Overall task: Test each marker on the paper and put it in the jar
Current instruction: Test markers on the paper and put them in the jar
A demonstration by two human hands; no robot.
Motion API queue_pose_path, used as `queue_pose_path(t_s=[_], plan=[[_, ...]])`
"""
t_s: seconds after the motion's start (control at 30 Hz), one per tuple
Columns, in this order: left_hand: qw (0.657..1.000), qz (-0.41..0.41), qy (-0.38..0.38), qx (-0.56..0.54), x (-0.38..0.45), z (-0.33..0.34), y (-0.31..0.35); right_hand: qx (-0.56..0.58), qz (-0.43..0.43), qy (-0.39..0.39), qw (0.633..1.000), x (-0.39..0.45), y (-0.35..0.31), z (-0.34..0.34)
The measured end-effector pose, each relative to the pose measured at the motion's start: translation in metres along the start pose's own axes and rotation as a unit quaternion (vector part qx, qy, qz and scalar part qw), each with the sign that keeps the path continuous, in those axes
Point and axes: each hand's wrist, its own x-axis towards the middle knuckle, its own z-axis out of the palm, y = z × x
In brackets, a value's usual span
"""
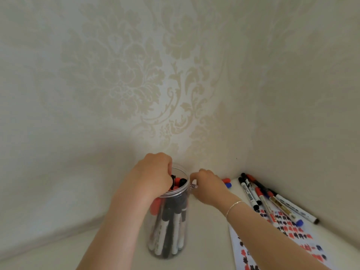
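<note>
Here, the left hand (153, 172) is curled into the tall clear plastic jar (169, 221), closed among upright markers. Right hand (206, 184) is pinched on a small white-barrelled marker (194, 186), just outside the rim, axis roughly level.

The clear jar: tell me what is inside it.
The clear jar holds upright markers with white barrels and black or red caps. The left hand reaches into its mouth and covers some tops there, so the count and what the fingers hold cannot be told.
</note>
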Motion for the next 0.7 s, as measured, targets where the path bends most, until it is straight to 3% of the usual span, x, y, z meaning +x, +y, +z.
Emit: queue_pose_path(t_s=[0.33, 0.4, 0.47, 0.57, 0.63, 0.7], plan=[[0.997, -0.032, -0.033, 0.062, 0.005, 0.002, 0.008, 0.168, 0.107, -0.033, 0.979, -0.009, 0.006, -0.004], [0.997, -0.024, 0.0, 0.077, 0.002, 0.0, 0.01, 0.237, 0.136, -0.044, 0.961, -0.011, 0.011, -0.009], [0.99, 0.019, 0.117, 0.073, -0.005, -0.004, 0.014, 0.352, 0.169, -0.03, 0.92, -0.016, 0.016, -0.016], [0.929, 0.167, 0.309, -0.118, -0.023, -0.002, 0.03, 0.541, 0.193, 0.008, 0.818, -0.027, 0.026, -0.029], [0.883, 0.244, 0.321, -0.242, -0.031, 0.009, 0.045, 0.646, 0.189, 0.016, 0.74, -0.036, 0.032, -0.037], [0.88, 0.26, 0.279, -0.285, -0.035, 0.028, 0.058, 0.712, 0.182, 0.026, 0.678, -0.044, 0.038, -0.042]])
